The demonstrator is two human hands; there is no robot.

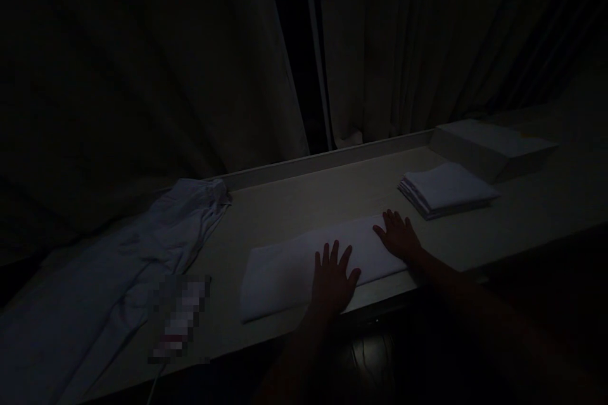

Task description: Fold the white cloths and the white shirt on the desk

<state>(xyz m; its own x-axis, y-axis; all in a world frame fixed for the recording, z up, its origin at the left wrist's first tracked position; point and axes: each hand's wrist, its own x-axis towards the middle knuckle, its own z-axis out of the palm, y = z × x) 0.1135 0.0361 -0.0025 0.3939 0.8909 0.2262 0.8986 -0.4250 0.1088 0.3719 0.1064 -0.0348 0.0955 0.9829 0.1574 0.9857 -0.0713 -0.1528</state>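
A white cloth (280, 275), folded into a long flat strip, lies along the front of the table (304, 202). My left hand (333, 278) rests palm down near its middle, fingers spread. Toward the strip's right end, my right hand (399, 237) also lies flat on the cloth with its fingers apart. Just beyond the right hand sits a stack of folded white cloths (449, 186). On the left, a loose, crumpled pale cloth (142, 247) spreads over the table. The room is dark, so fabric details are hard to make out.
A white box (494, 142) stands at the back right. A blurred-out device (183, 316) with a cable (156, 383) lies at the front left. Curtains (213, 63) hang behind the table's raised back edge (285, 169), with a dark gap between them.
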